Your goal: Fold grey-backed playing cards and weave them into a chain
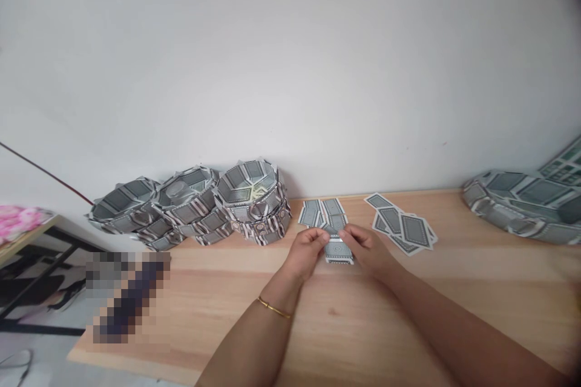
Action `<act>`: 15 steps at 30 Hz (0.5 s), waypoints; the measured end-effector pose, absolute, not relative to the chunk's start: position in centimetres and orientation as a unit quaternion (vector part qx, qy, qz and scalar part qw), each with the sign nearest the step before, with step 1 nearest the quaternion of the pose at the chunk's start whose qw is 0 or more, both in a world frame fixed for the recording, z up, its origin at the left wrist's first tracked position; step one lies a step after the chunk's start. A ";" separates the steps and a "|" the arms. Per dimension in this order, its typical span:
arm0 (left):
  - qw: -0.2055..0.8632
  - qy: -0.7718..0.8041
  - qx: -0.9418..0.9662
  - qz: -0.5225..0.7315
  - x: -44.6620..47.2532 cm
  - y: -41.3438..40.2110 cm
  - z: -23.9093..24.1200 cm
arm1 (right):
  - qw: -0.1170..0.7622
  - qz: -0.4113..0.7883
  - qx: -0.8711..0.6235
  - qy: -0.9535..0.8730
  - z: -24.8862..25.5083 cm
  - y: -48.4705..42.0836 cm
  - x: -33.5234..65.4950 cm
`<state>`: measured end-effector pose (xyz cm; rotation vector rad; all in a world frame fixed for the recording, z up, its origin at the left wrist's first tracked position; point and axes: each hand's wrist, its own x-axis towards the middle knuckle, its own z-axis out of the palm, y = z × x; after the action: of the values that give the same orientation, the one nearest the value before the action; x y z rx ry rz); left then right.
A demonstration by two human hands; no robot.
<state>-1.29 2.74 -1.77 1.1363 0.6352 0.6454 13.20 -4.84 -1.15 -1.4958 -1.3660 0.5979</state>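
My left hand and my right hand meet over the wooden table, each pinching one side of a small piece of grey patterned playing cards. The piece looks folded or joined, with its lower part hanging between my thumbs. Just behind my hands lie more playing cards, partly covered by the piece I hold. To the right of my right hand is a loose, overlapping spread of playing cards, backs up. A gold bracelet circles my left wrist.
Along the wall at left stand several round baskets made of folded cards, some stacked. A wide card basket sits at the right. A blurred-out dark item lies near the left table edge. Beyond is a shelf with pink things.
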 end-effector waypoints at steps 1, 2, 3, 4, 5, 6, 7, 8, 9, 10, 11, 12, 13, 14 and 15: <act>0.745 0.291 0.524 0.294 -1.3 2.7 -1.8 | 0.493 0.248 -0.616 -0.562 -1.2 -4.8 13.2; 0.743 0.292 0.525 0.295 -1.3 2.7 -1.8 | 0.493 0.250 -0.616 -0.562 -1.2 -4.8 13.2; 0.743 0.292 0.525 0.295 -1.3 2.7 -1.8 | 0.492 0.252 -0.615 -0.561 -1.2 -4.8 13.2; 0.744 0.291 0.524 0.295 -1.3 2.7 -1.8 | 0.492 0.253 -0.616 -0.561 -1.2 -4.8 13.2; 0.745 0.291 0.522 0.296 -1.3 2.7 -1.8 | 0.492 0.253 -0.616 -0.560 -1.3 -4.8 13.3; 0.746 0.291 0.520 0.297 -1.3 2.7 -1.9 | 0.492 0.253 -0.617 -0.559 -1.3 -4.8 13.3; 0.747 0.290 0.518 0.300 -1.3 2.7 -1.9 | 0.492 0.253 -0.619 -0.558 -1.2 -4.9 13.3; 0.747 0.289 0.517 0.301 -1.3 2.7 -1.9 | 0.492 0.253 -0.619 -0.557 -1.2 -4.9 13.3; 0.747 0.289 0.516 0.302 -1.3 2.7 -2.0 | 0.492 0.251 -0.619 -0.557 -1.2 -4.9 13.3; 0.747 0.290 0.516 0.304 -1.3 2.7 -2.0 | 0.493 0.250 -0.619 -0.558 -1.2 -4.9 13.3; 0.747 0.291 0.515 0.304 -1.3 2.7 -2.0 | 0.494 0.249 -0.618 -0.559 -1.1 -4.9 13.2; 0.747 0.291 0.513 0.305 -1.3 2.7 -2.0 | 0.494 0.248 -0.618 -0.559 -1.1 -4.9 13.2; 0.748 0.292 0.511 0.307 -1.3 2.7 -2.0 | 0.495 0.248 -0.618 -0.558 -1.1 -4.9 13.2; 0.750 0.291 0.509 0.307 -1.2 2.7 -2.0 | 0.495 0.248 -0.619 -0.557 -1.1 -4.8 13.2; 0.751 0.290 0.506 0.308 -1.2 2.7 -2.0 | 0.496 0.249 -0.620 -0.555 -1.2 -4.8 13.3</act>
<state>-1.22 2.73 -2.00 1.1056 0.6340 0.6736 13.26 -4.82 -1.16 -1.5019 -1.3451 0.6039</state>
